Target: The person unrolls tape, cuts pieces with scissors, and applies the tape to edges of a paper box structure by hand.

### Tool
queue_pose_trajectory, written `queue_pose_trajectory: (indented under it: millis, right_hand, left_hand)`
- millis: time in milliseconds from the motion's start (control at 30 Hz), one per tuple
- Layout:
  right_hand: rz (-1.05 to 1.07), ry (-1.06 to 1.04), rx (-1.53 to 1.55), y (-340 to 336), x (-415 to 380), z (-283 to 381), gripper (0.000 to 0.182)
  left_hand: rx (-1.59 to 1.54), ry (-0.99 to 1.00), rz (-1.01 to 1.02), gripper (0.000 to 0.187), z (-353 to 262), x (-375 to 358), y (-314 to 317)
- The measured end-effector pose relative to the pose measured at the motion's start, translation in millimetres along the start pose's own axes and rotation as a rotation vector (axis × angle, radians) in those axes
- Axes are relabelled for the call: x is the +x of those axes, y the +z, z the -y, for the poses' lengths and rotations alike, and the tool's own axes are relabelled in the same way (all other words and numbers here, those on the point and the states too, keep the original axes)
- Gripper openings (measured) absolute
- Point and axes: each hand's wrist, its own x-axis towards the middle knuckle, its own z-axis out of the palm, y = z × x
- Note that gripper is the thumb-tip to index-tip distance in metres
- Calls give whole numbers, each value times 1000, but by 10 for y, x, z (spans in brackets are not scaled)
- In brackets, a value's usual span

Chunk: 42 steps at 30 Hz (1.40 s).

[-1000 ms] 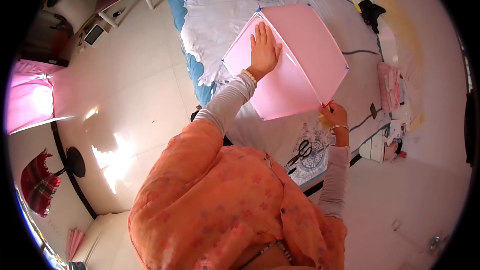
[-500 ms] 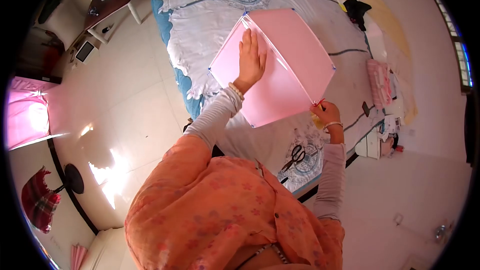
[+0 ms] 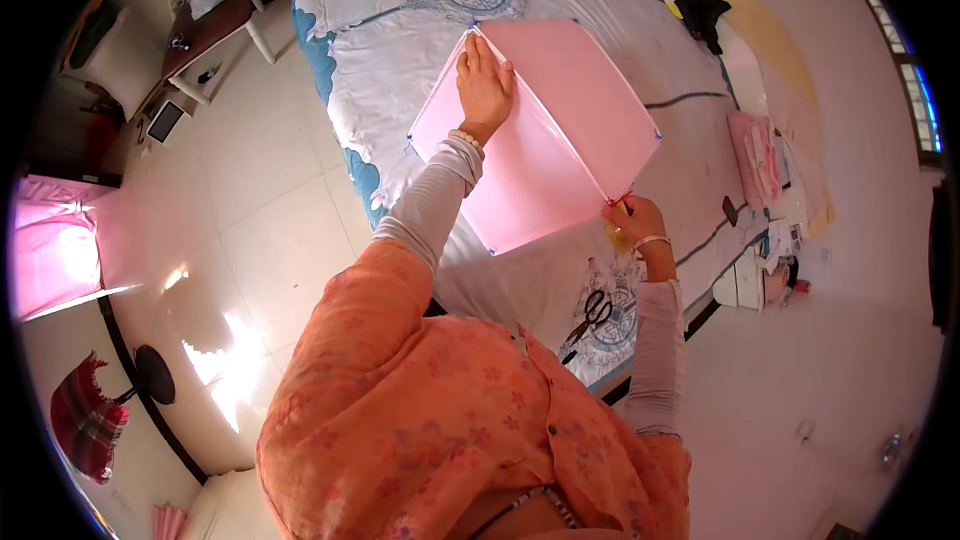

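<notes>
A pink box-shaped frame [image 3: 545, 175] with pale edges and small blue bits at several corners rests on the bed. My left hand [image 3: 484, 88] lies flat near its far left edge, fingers stretched out. At the box's near right corner, my right hand [image 3: 637, 222] is closed in a pinch. Its fingers are around a small red and yellow thing [image 3: 617, 205], too small to name, which touches that corner. Black scissors [image 3: 590, 318] lie on the bedsheet, nearer to my body than the right hand.
A patterned bedsheet [image 3: 400, 50] covers the bed under the box. On the bed's right side are a black cloth [image 3: 705, 18], a folded pink cloth [image 3: 752, 160] and a small dark object [image 3: 730, 210]. A bench [image 3: 210, 30] stands at the far left.
My left hand has slid slightly toward the far corner along the edge. My right hand stays at the near right corner. The whole view has shifted a little.
</notes>
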Motion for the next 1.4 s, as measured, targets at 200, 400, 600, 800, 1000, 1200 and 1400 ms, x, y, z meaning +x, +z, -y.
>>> queue_pose_trajectory:
  millis: [200,400,600,800,1000,1200,1400]
  right_hand:
    - [-50,-3,49,-66,99,-61,39]
    - [49,67,124,-169,256,-41,42]
    - [37,38,152,-174,316,-166,40]
    - [45,46,126,-149,341,-200,41]
    - [-17,-14,136,-147,314,-155,35]
    - [16,-7,164,-107,338,-134,32]
    - [58,-14,67,-125,232,-59,35]
  left_hand:
    - [-44,-30,149,72,-44,-101,176]
    - [-52,7,315,77,-614,-604,201]
    - [-55,18,365,76,-938,-827,179]
    - [-31,63,416,73,-1142,-1065,134]
    - [5,190,531,65,-1328,-1332,22]
    - [-2,343,593,63,-1443,-1628,-51]
    - [-145,330,606,63,-1330,-1781,-209]
